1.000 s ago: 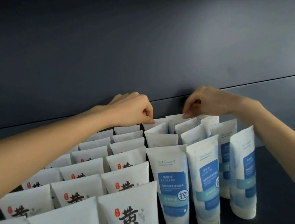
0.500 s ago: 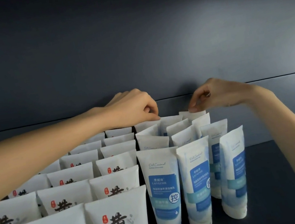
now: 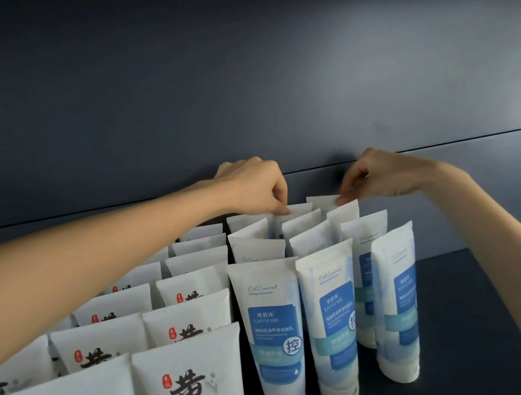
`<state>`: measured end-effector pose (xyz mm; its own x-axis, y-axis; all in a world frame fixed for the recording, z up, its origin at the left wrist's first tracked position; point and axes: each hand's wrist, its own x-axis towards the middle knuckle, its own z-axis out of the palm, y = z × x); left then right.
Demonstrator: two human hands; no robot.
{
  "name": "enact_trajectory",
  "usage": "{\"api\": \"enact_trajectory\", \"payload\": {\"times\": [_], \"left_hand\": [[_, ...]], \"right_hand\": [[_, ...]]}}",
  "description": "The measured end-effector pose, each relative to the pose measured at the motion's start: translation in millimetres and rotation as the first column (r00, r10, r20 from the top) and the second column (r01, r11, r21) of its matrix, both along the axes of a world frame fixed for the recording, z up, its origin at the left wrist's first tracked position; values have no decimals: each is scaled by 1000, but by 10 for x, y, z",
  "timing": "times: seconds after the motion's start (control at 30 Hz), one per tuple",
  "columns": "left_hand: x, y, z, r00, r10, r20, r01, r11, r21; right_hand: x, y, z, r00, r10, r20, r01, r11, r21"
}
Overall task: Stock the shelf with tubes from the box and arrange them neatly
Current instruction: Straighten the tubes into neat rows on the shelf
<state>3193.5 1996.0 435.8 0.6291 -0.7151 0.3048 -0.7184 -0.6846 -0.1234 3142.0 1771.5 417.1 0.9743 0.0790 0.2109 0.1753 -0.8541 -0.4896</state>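
Observation:
White tubes with blue labels [image 3: 275, 330] stand cap-down in rows on the dark shelf [image 3: 465, 318], reaching back to the rear wall. Left of them stand rows of white tubes with black brush characters [image 3: 192, 393]. My left hand [image 3: 255, 187] reaches over the rows and pinches the top edge of a rear blue-label tube [image 3: 296, 210]. My right hand [image 3: 377, 176] pinches the top edge of the rearmost tube [image 3: 322, 202] in the neighbouring row. The box is out of view.
The dark back panel [image 3: 265, 74] rises right behind the last tubes. Bare shelf surface lies to the right of the blue-label rows, under my right forearm [image 3: 513, 257].
Both hands stay at the rear tube tops; the right hand has shifted slightly right and down onto the rearmost tube. The view has drifted a little, and the rear tubes look straighter.

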Motion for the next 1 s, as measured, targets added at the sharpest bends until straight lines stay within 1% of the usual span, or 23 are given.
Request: {"api": "enact_trajectory", "payload": {"times": [0.1, 0.2, 0.27, 0.43, 0.73, 0.87, 1.0], "left_hand": [[11, -36, -28, 1000, -2, -25, 0, 998, -66], [3, -78, -83, 999, -18, -43, 12, 990, -138], [-6, -101, -101, 998, -27, -51, 19, 988, -156], [-6, -96, -105, 999, -14, -50, 6, 988, -152], [-4, -72, -90, 999, -27, -45, 21, 990, -137], [-4, -39, -74, 998, -30, -47, 26, 996, -91], [-10, -8, -73, 998, -38, -42, 34, 995, -99]], "right_hand": [[30, -35, -18, 998, -11, 55, 11, 1000, 2], [32, -48, -28, 997, 0, 76, 1, 1000, -13], [26, -61, -29, 996, -4, 90, 5, 1000, -15], [-6, -121, -9, 995, -22, 99, 27, 998, -51], [-60, -52, 13, 999, -3, 52, 2, 1000, 28], [-53, -65, 18, 1000, -3, -2, 3, 1000, -6], [-52, -113, 19, 1000, -6, -24, 5, 999, -33]]}}
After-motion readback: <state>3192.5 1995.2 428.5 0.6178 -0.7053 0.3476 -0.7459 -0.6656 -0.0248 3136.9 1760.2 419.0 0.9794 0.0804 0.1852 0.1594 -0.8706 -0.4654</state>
